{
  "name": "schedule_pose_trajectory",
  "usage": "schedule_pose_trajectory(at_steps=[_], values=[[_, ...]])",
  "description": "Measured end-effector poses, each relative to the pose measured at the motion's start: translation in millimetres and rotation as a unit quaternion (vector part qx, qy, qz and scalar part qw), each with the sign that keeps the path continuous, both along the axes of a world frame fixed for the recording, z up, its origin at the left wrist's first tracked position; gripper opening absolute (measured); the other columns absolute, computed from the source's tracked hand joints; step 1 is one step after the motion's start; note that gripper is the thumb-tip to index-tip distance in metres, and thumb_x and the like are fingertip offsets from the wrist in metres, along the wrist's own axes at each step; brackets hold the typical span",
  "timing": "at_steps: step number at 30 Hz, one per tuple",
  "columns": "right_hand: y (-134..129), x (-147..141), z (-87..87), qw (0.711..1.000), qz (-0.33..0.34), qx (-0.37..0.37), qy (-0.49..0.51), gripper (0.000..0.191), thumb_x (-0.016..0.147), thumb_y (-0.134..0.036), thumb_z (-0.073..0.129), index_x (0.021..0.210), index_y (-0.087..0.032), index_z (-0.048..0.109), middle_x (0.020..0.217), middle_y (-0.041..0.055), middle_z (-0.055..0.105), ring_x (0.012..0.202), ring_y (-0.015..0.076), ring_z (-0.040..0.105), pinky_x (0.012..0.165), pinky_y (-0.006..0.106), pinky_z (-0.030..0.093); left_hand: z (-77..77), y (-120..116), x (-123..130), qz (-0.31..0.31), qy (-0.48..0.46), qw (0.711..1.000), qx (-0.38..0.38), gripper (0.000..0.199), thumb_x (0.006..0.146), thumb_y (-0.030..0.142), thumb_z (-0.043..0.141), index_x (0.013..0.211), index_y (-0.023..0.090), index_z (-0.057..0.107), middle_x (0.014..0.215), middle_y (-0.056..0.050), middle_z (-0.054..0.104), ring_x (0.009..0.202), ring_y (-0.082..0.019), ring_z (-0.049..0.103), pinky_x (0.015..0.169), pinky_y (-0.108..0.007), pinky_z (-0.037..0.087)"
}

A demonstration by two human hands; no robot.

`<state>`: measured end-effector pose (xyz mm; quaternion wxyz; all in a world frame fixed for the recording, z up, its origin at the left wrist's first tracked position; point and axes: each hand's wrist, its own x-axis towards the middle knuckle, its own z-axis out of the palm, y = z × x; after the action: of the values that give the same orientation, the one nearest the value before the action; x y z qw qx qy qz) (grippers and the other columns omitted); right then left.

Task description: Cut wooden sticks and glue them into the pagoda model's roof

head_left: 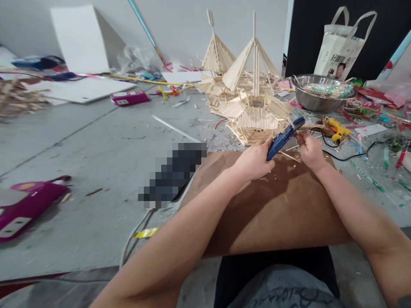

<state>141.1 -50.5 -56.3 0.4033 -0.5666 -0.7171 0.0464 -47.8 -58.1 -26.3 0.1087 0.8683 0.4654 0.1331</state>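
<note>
My left hand (255,160) is wrapped round a long blue hand-held cutter (284,139), which slants up and to the right, its dark curved end pointing away from me. Close to that end, my right hand (310,147) is closed in a pinch on a thin wooden stick (297,134), partly hidden by the fingers. Just beyond both hands stands a model building made of wooden sticks (257,117), with slatted roof panels and pointed towers. Loose sticks (290,157) lie beneath the cutter on a brown board (272,209) in front of me.
To the right are a yellow glue gun (338,129) with a black cord and a metal bowl (321,100) holding packaged sticks. A blurred-out dark device (175,173) with a cable lies left of the board. Purple power strips (35,205) and scattered scraps are on the grey surface.
</note>
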Motion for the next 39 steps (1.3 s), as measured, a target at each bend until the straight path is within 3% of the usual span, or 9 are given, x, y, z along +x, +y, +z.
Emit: schedule_pose_trajectory(at_steps=[7, 15, 24, 29, 34, 39], values=[[1.4, 2.9, -1.2, 1.000, -0.006, -0.005, -0.018, 0.025, 0.085, -0.029, 0.033, 0.092, -0.020, 0.055, 0.086, 0.0070, 0.064, 0.079, 0.0191, 0.060, 0.072, 0.031, 0.043, 3.2, 2.2, -2.6, -0.023, 0.000, 0.999, -0.022, 0.068, 0.066, 0.019, 0.043, 0.132, 0.008, 0.030, 0.119, -0.014, 0.053, 0.111, -0.023, 0.051, 0.094, -0.032, 0.039], [1.8, 5.6, -2.7, 1.000, -0.010, 0.001, -0.029, 0.027, 0.086, -0.032, 0.033, 0.090, -0.018, 0.055, 0.082, 0.0077, 0.065, 0.072, 0.0178, 0.060, 0.068, 0.028, 0.042, 6.6, 0.2, -3.3, -0.049, -0.019, 0.997, -0.058, 0.064, 0.067, 0.017, 0.041, 0.130, 0.010, 0.033, 0.120, -0.013, 0.054, 0.107, -0.022, 0.054, 0.091, -0.031, 0.041], [-1.9, 2.6, 0.1, 0.994, -0.084, 0.002, -0.076, 0.034, 0.086, -0.037, 0.036, 0.088, -0.015, 0.061, 0.077, 0.0104, 0.065, 0.071, 0.0199, 0.060, 0.066, 0.028, 0.039, 5.4, -5.7, 2.8, 0.001, 0.018, 0.998, -0.052, 0.057, 0.069, 0.020, 0.042, 0.125, 0.010, 0.037, 0.115, -0.015, 0.054, 0.108, -0.024, 0.053, 0.092, -0.031, 0.039], [-1.5, 6.3, 2.4, 0.991, -0.106, -0.004, -0.082, 0.028, 0.083, -0.033, 0.038, 0.080, -0.016, 0.061, 0.073, 0.0083, 0.064, 0.068, 0.0187, 0.058, 0.064, 0.027, 0.038, 1.4, -8.7, 4.6, 0.023, 0.046, 0.998, -0.025, 0.067, 0.069, 0.022, 0.042, 0.132, 0.007, 0.026, 0.124, -0.018, 0.046, 0.112, -0.026, 0.049, 0.095, -0.033, 0.037], [4.0, 14.9, -0.6, 0.990, -0.130, 0.005, -0.048, 0.021, 0.079, -0.031, 0.043, 0.071, -0.018, 0.058, 0.064, 0.0021, 0.059, 0.060, 0.0147, 0.053, 0.060, 0.026, 0.038, -0.1, -9.3, 5.7, 0.030, 0.062, 0.997, -0.028, 0.068, 0.070, 0.022, 0.041, 0.134, 0.004, 0.025, 0.123, -0.019, 0.047, 0.114, -0.026, 0.047, 0.096, -0.033, 0.035], [7.8, 21.8, -3.5, 0.994, -0.097, 0.023, 0.040, 0.023, 0.080, -0.036, 0.045, 0.075, -0.018, 0.058, 0.068, 0.0016, 0.061, 0.060, 0.0125, 0.055, 0.060, 0.024, 0.040, 1.3, -8.8, 4.6, 0.044, 0.068, 0.997, -0.007, 0.065, 0.071, 0.023, 0.041, 0.132, 0.003, 0.028, 0.120, -0.019, 0.049, 0.111, -0.026, 0.048, 0.095, -0.033, 0.036]])
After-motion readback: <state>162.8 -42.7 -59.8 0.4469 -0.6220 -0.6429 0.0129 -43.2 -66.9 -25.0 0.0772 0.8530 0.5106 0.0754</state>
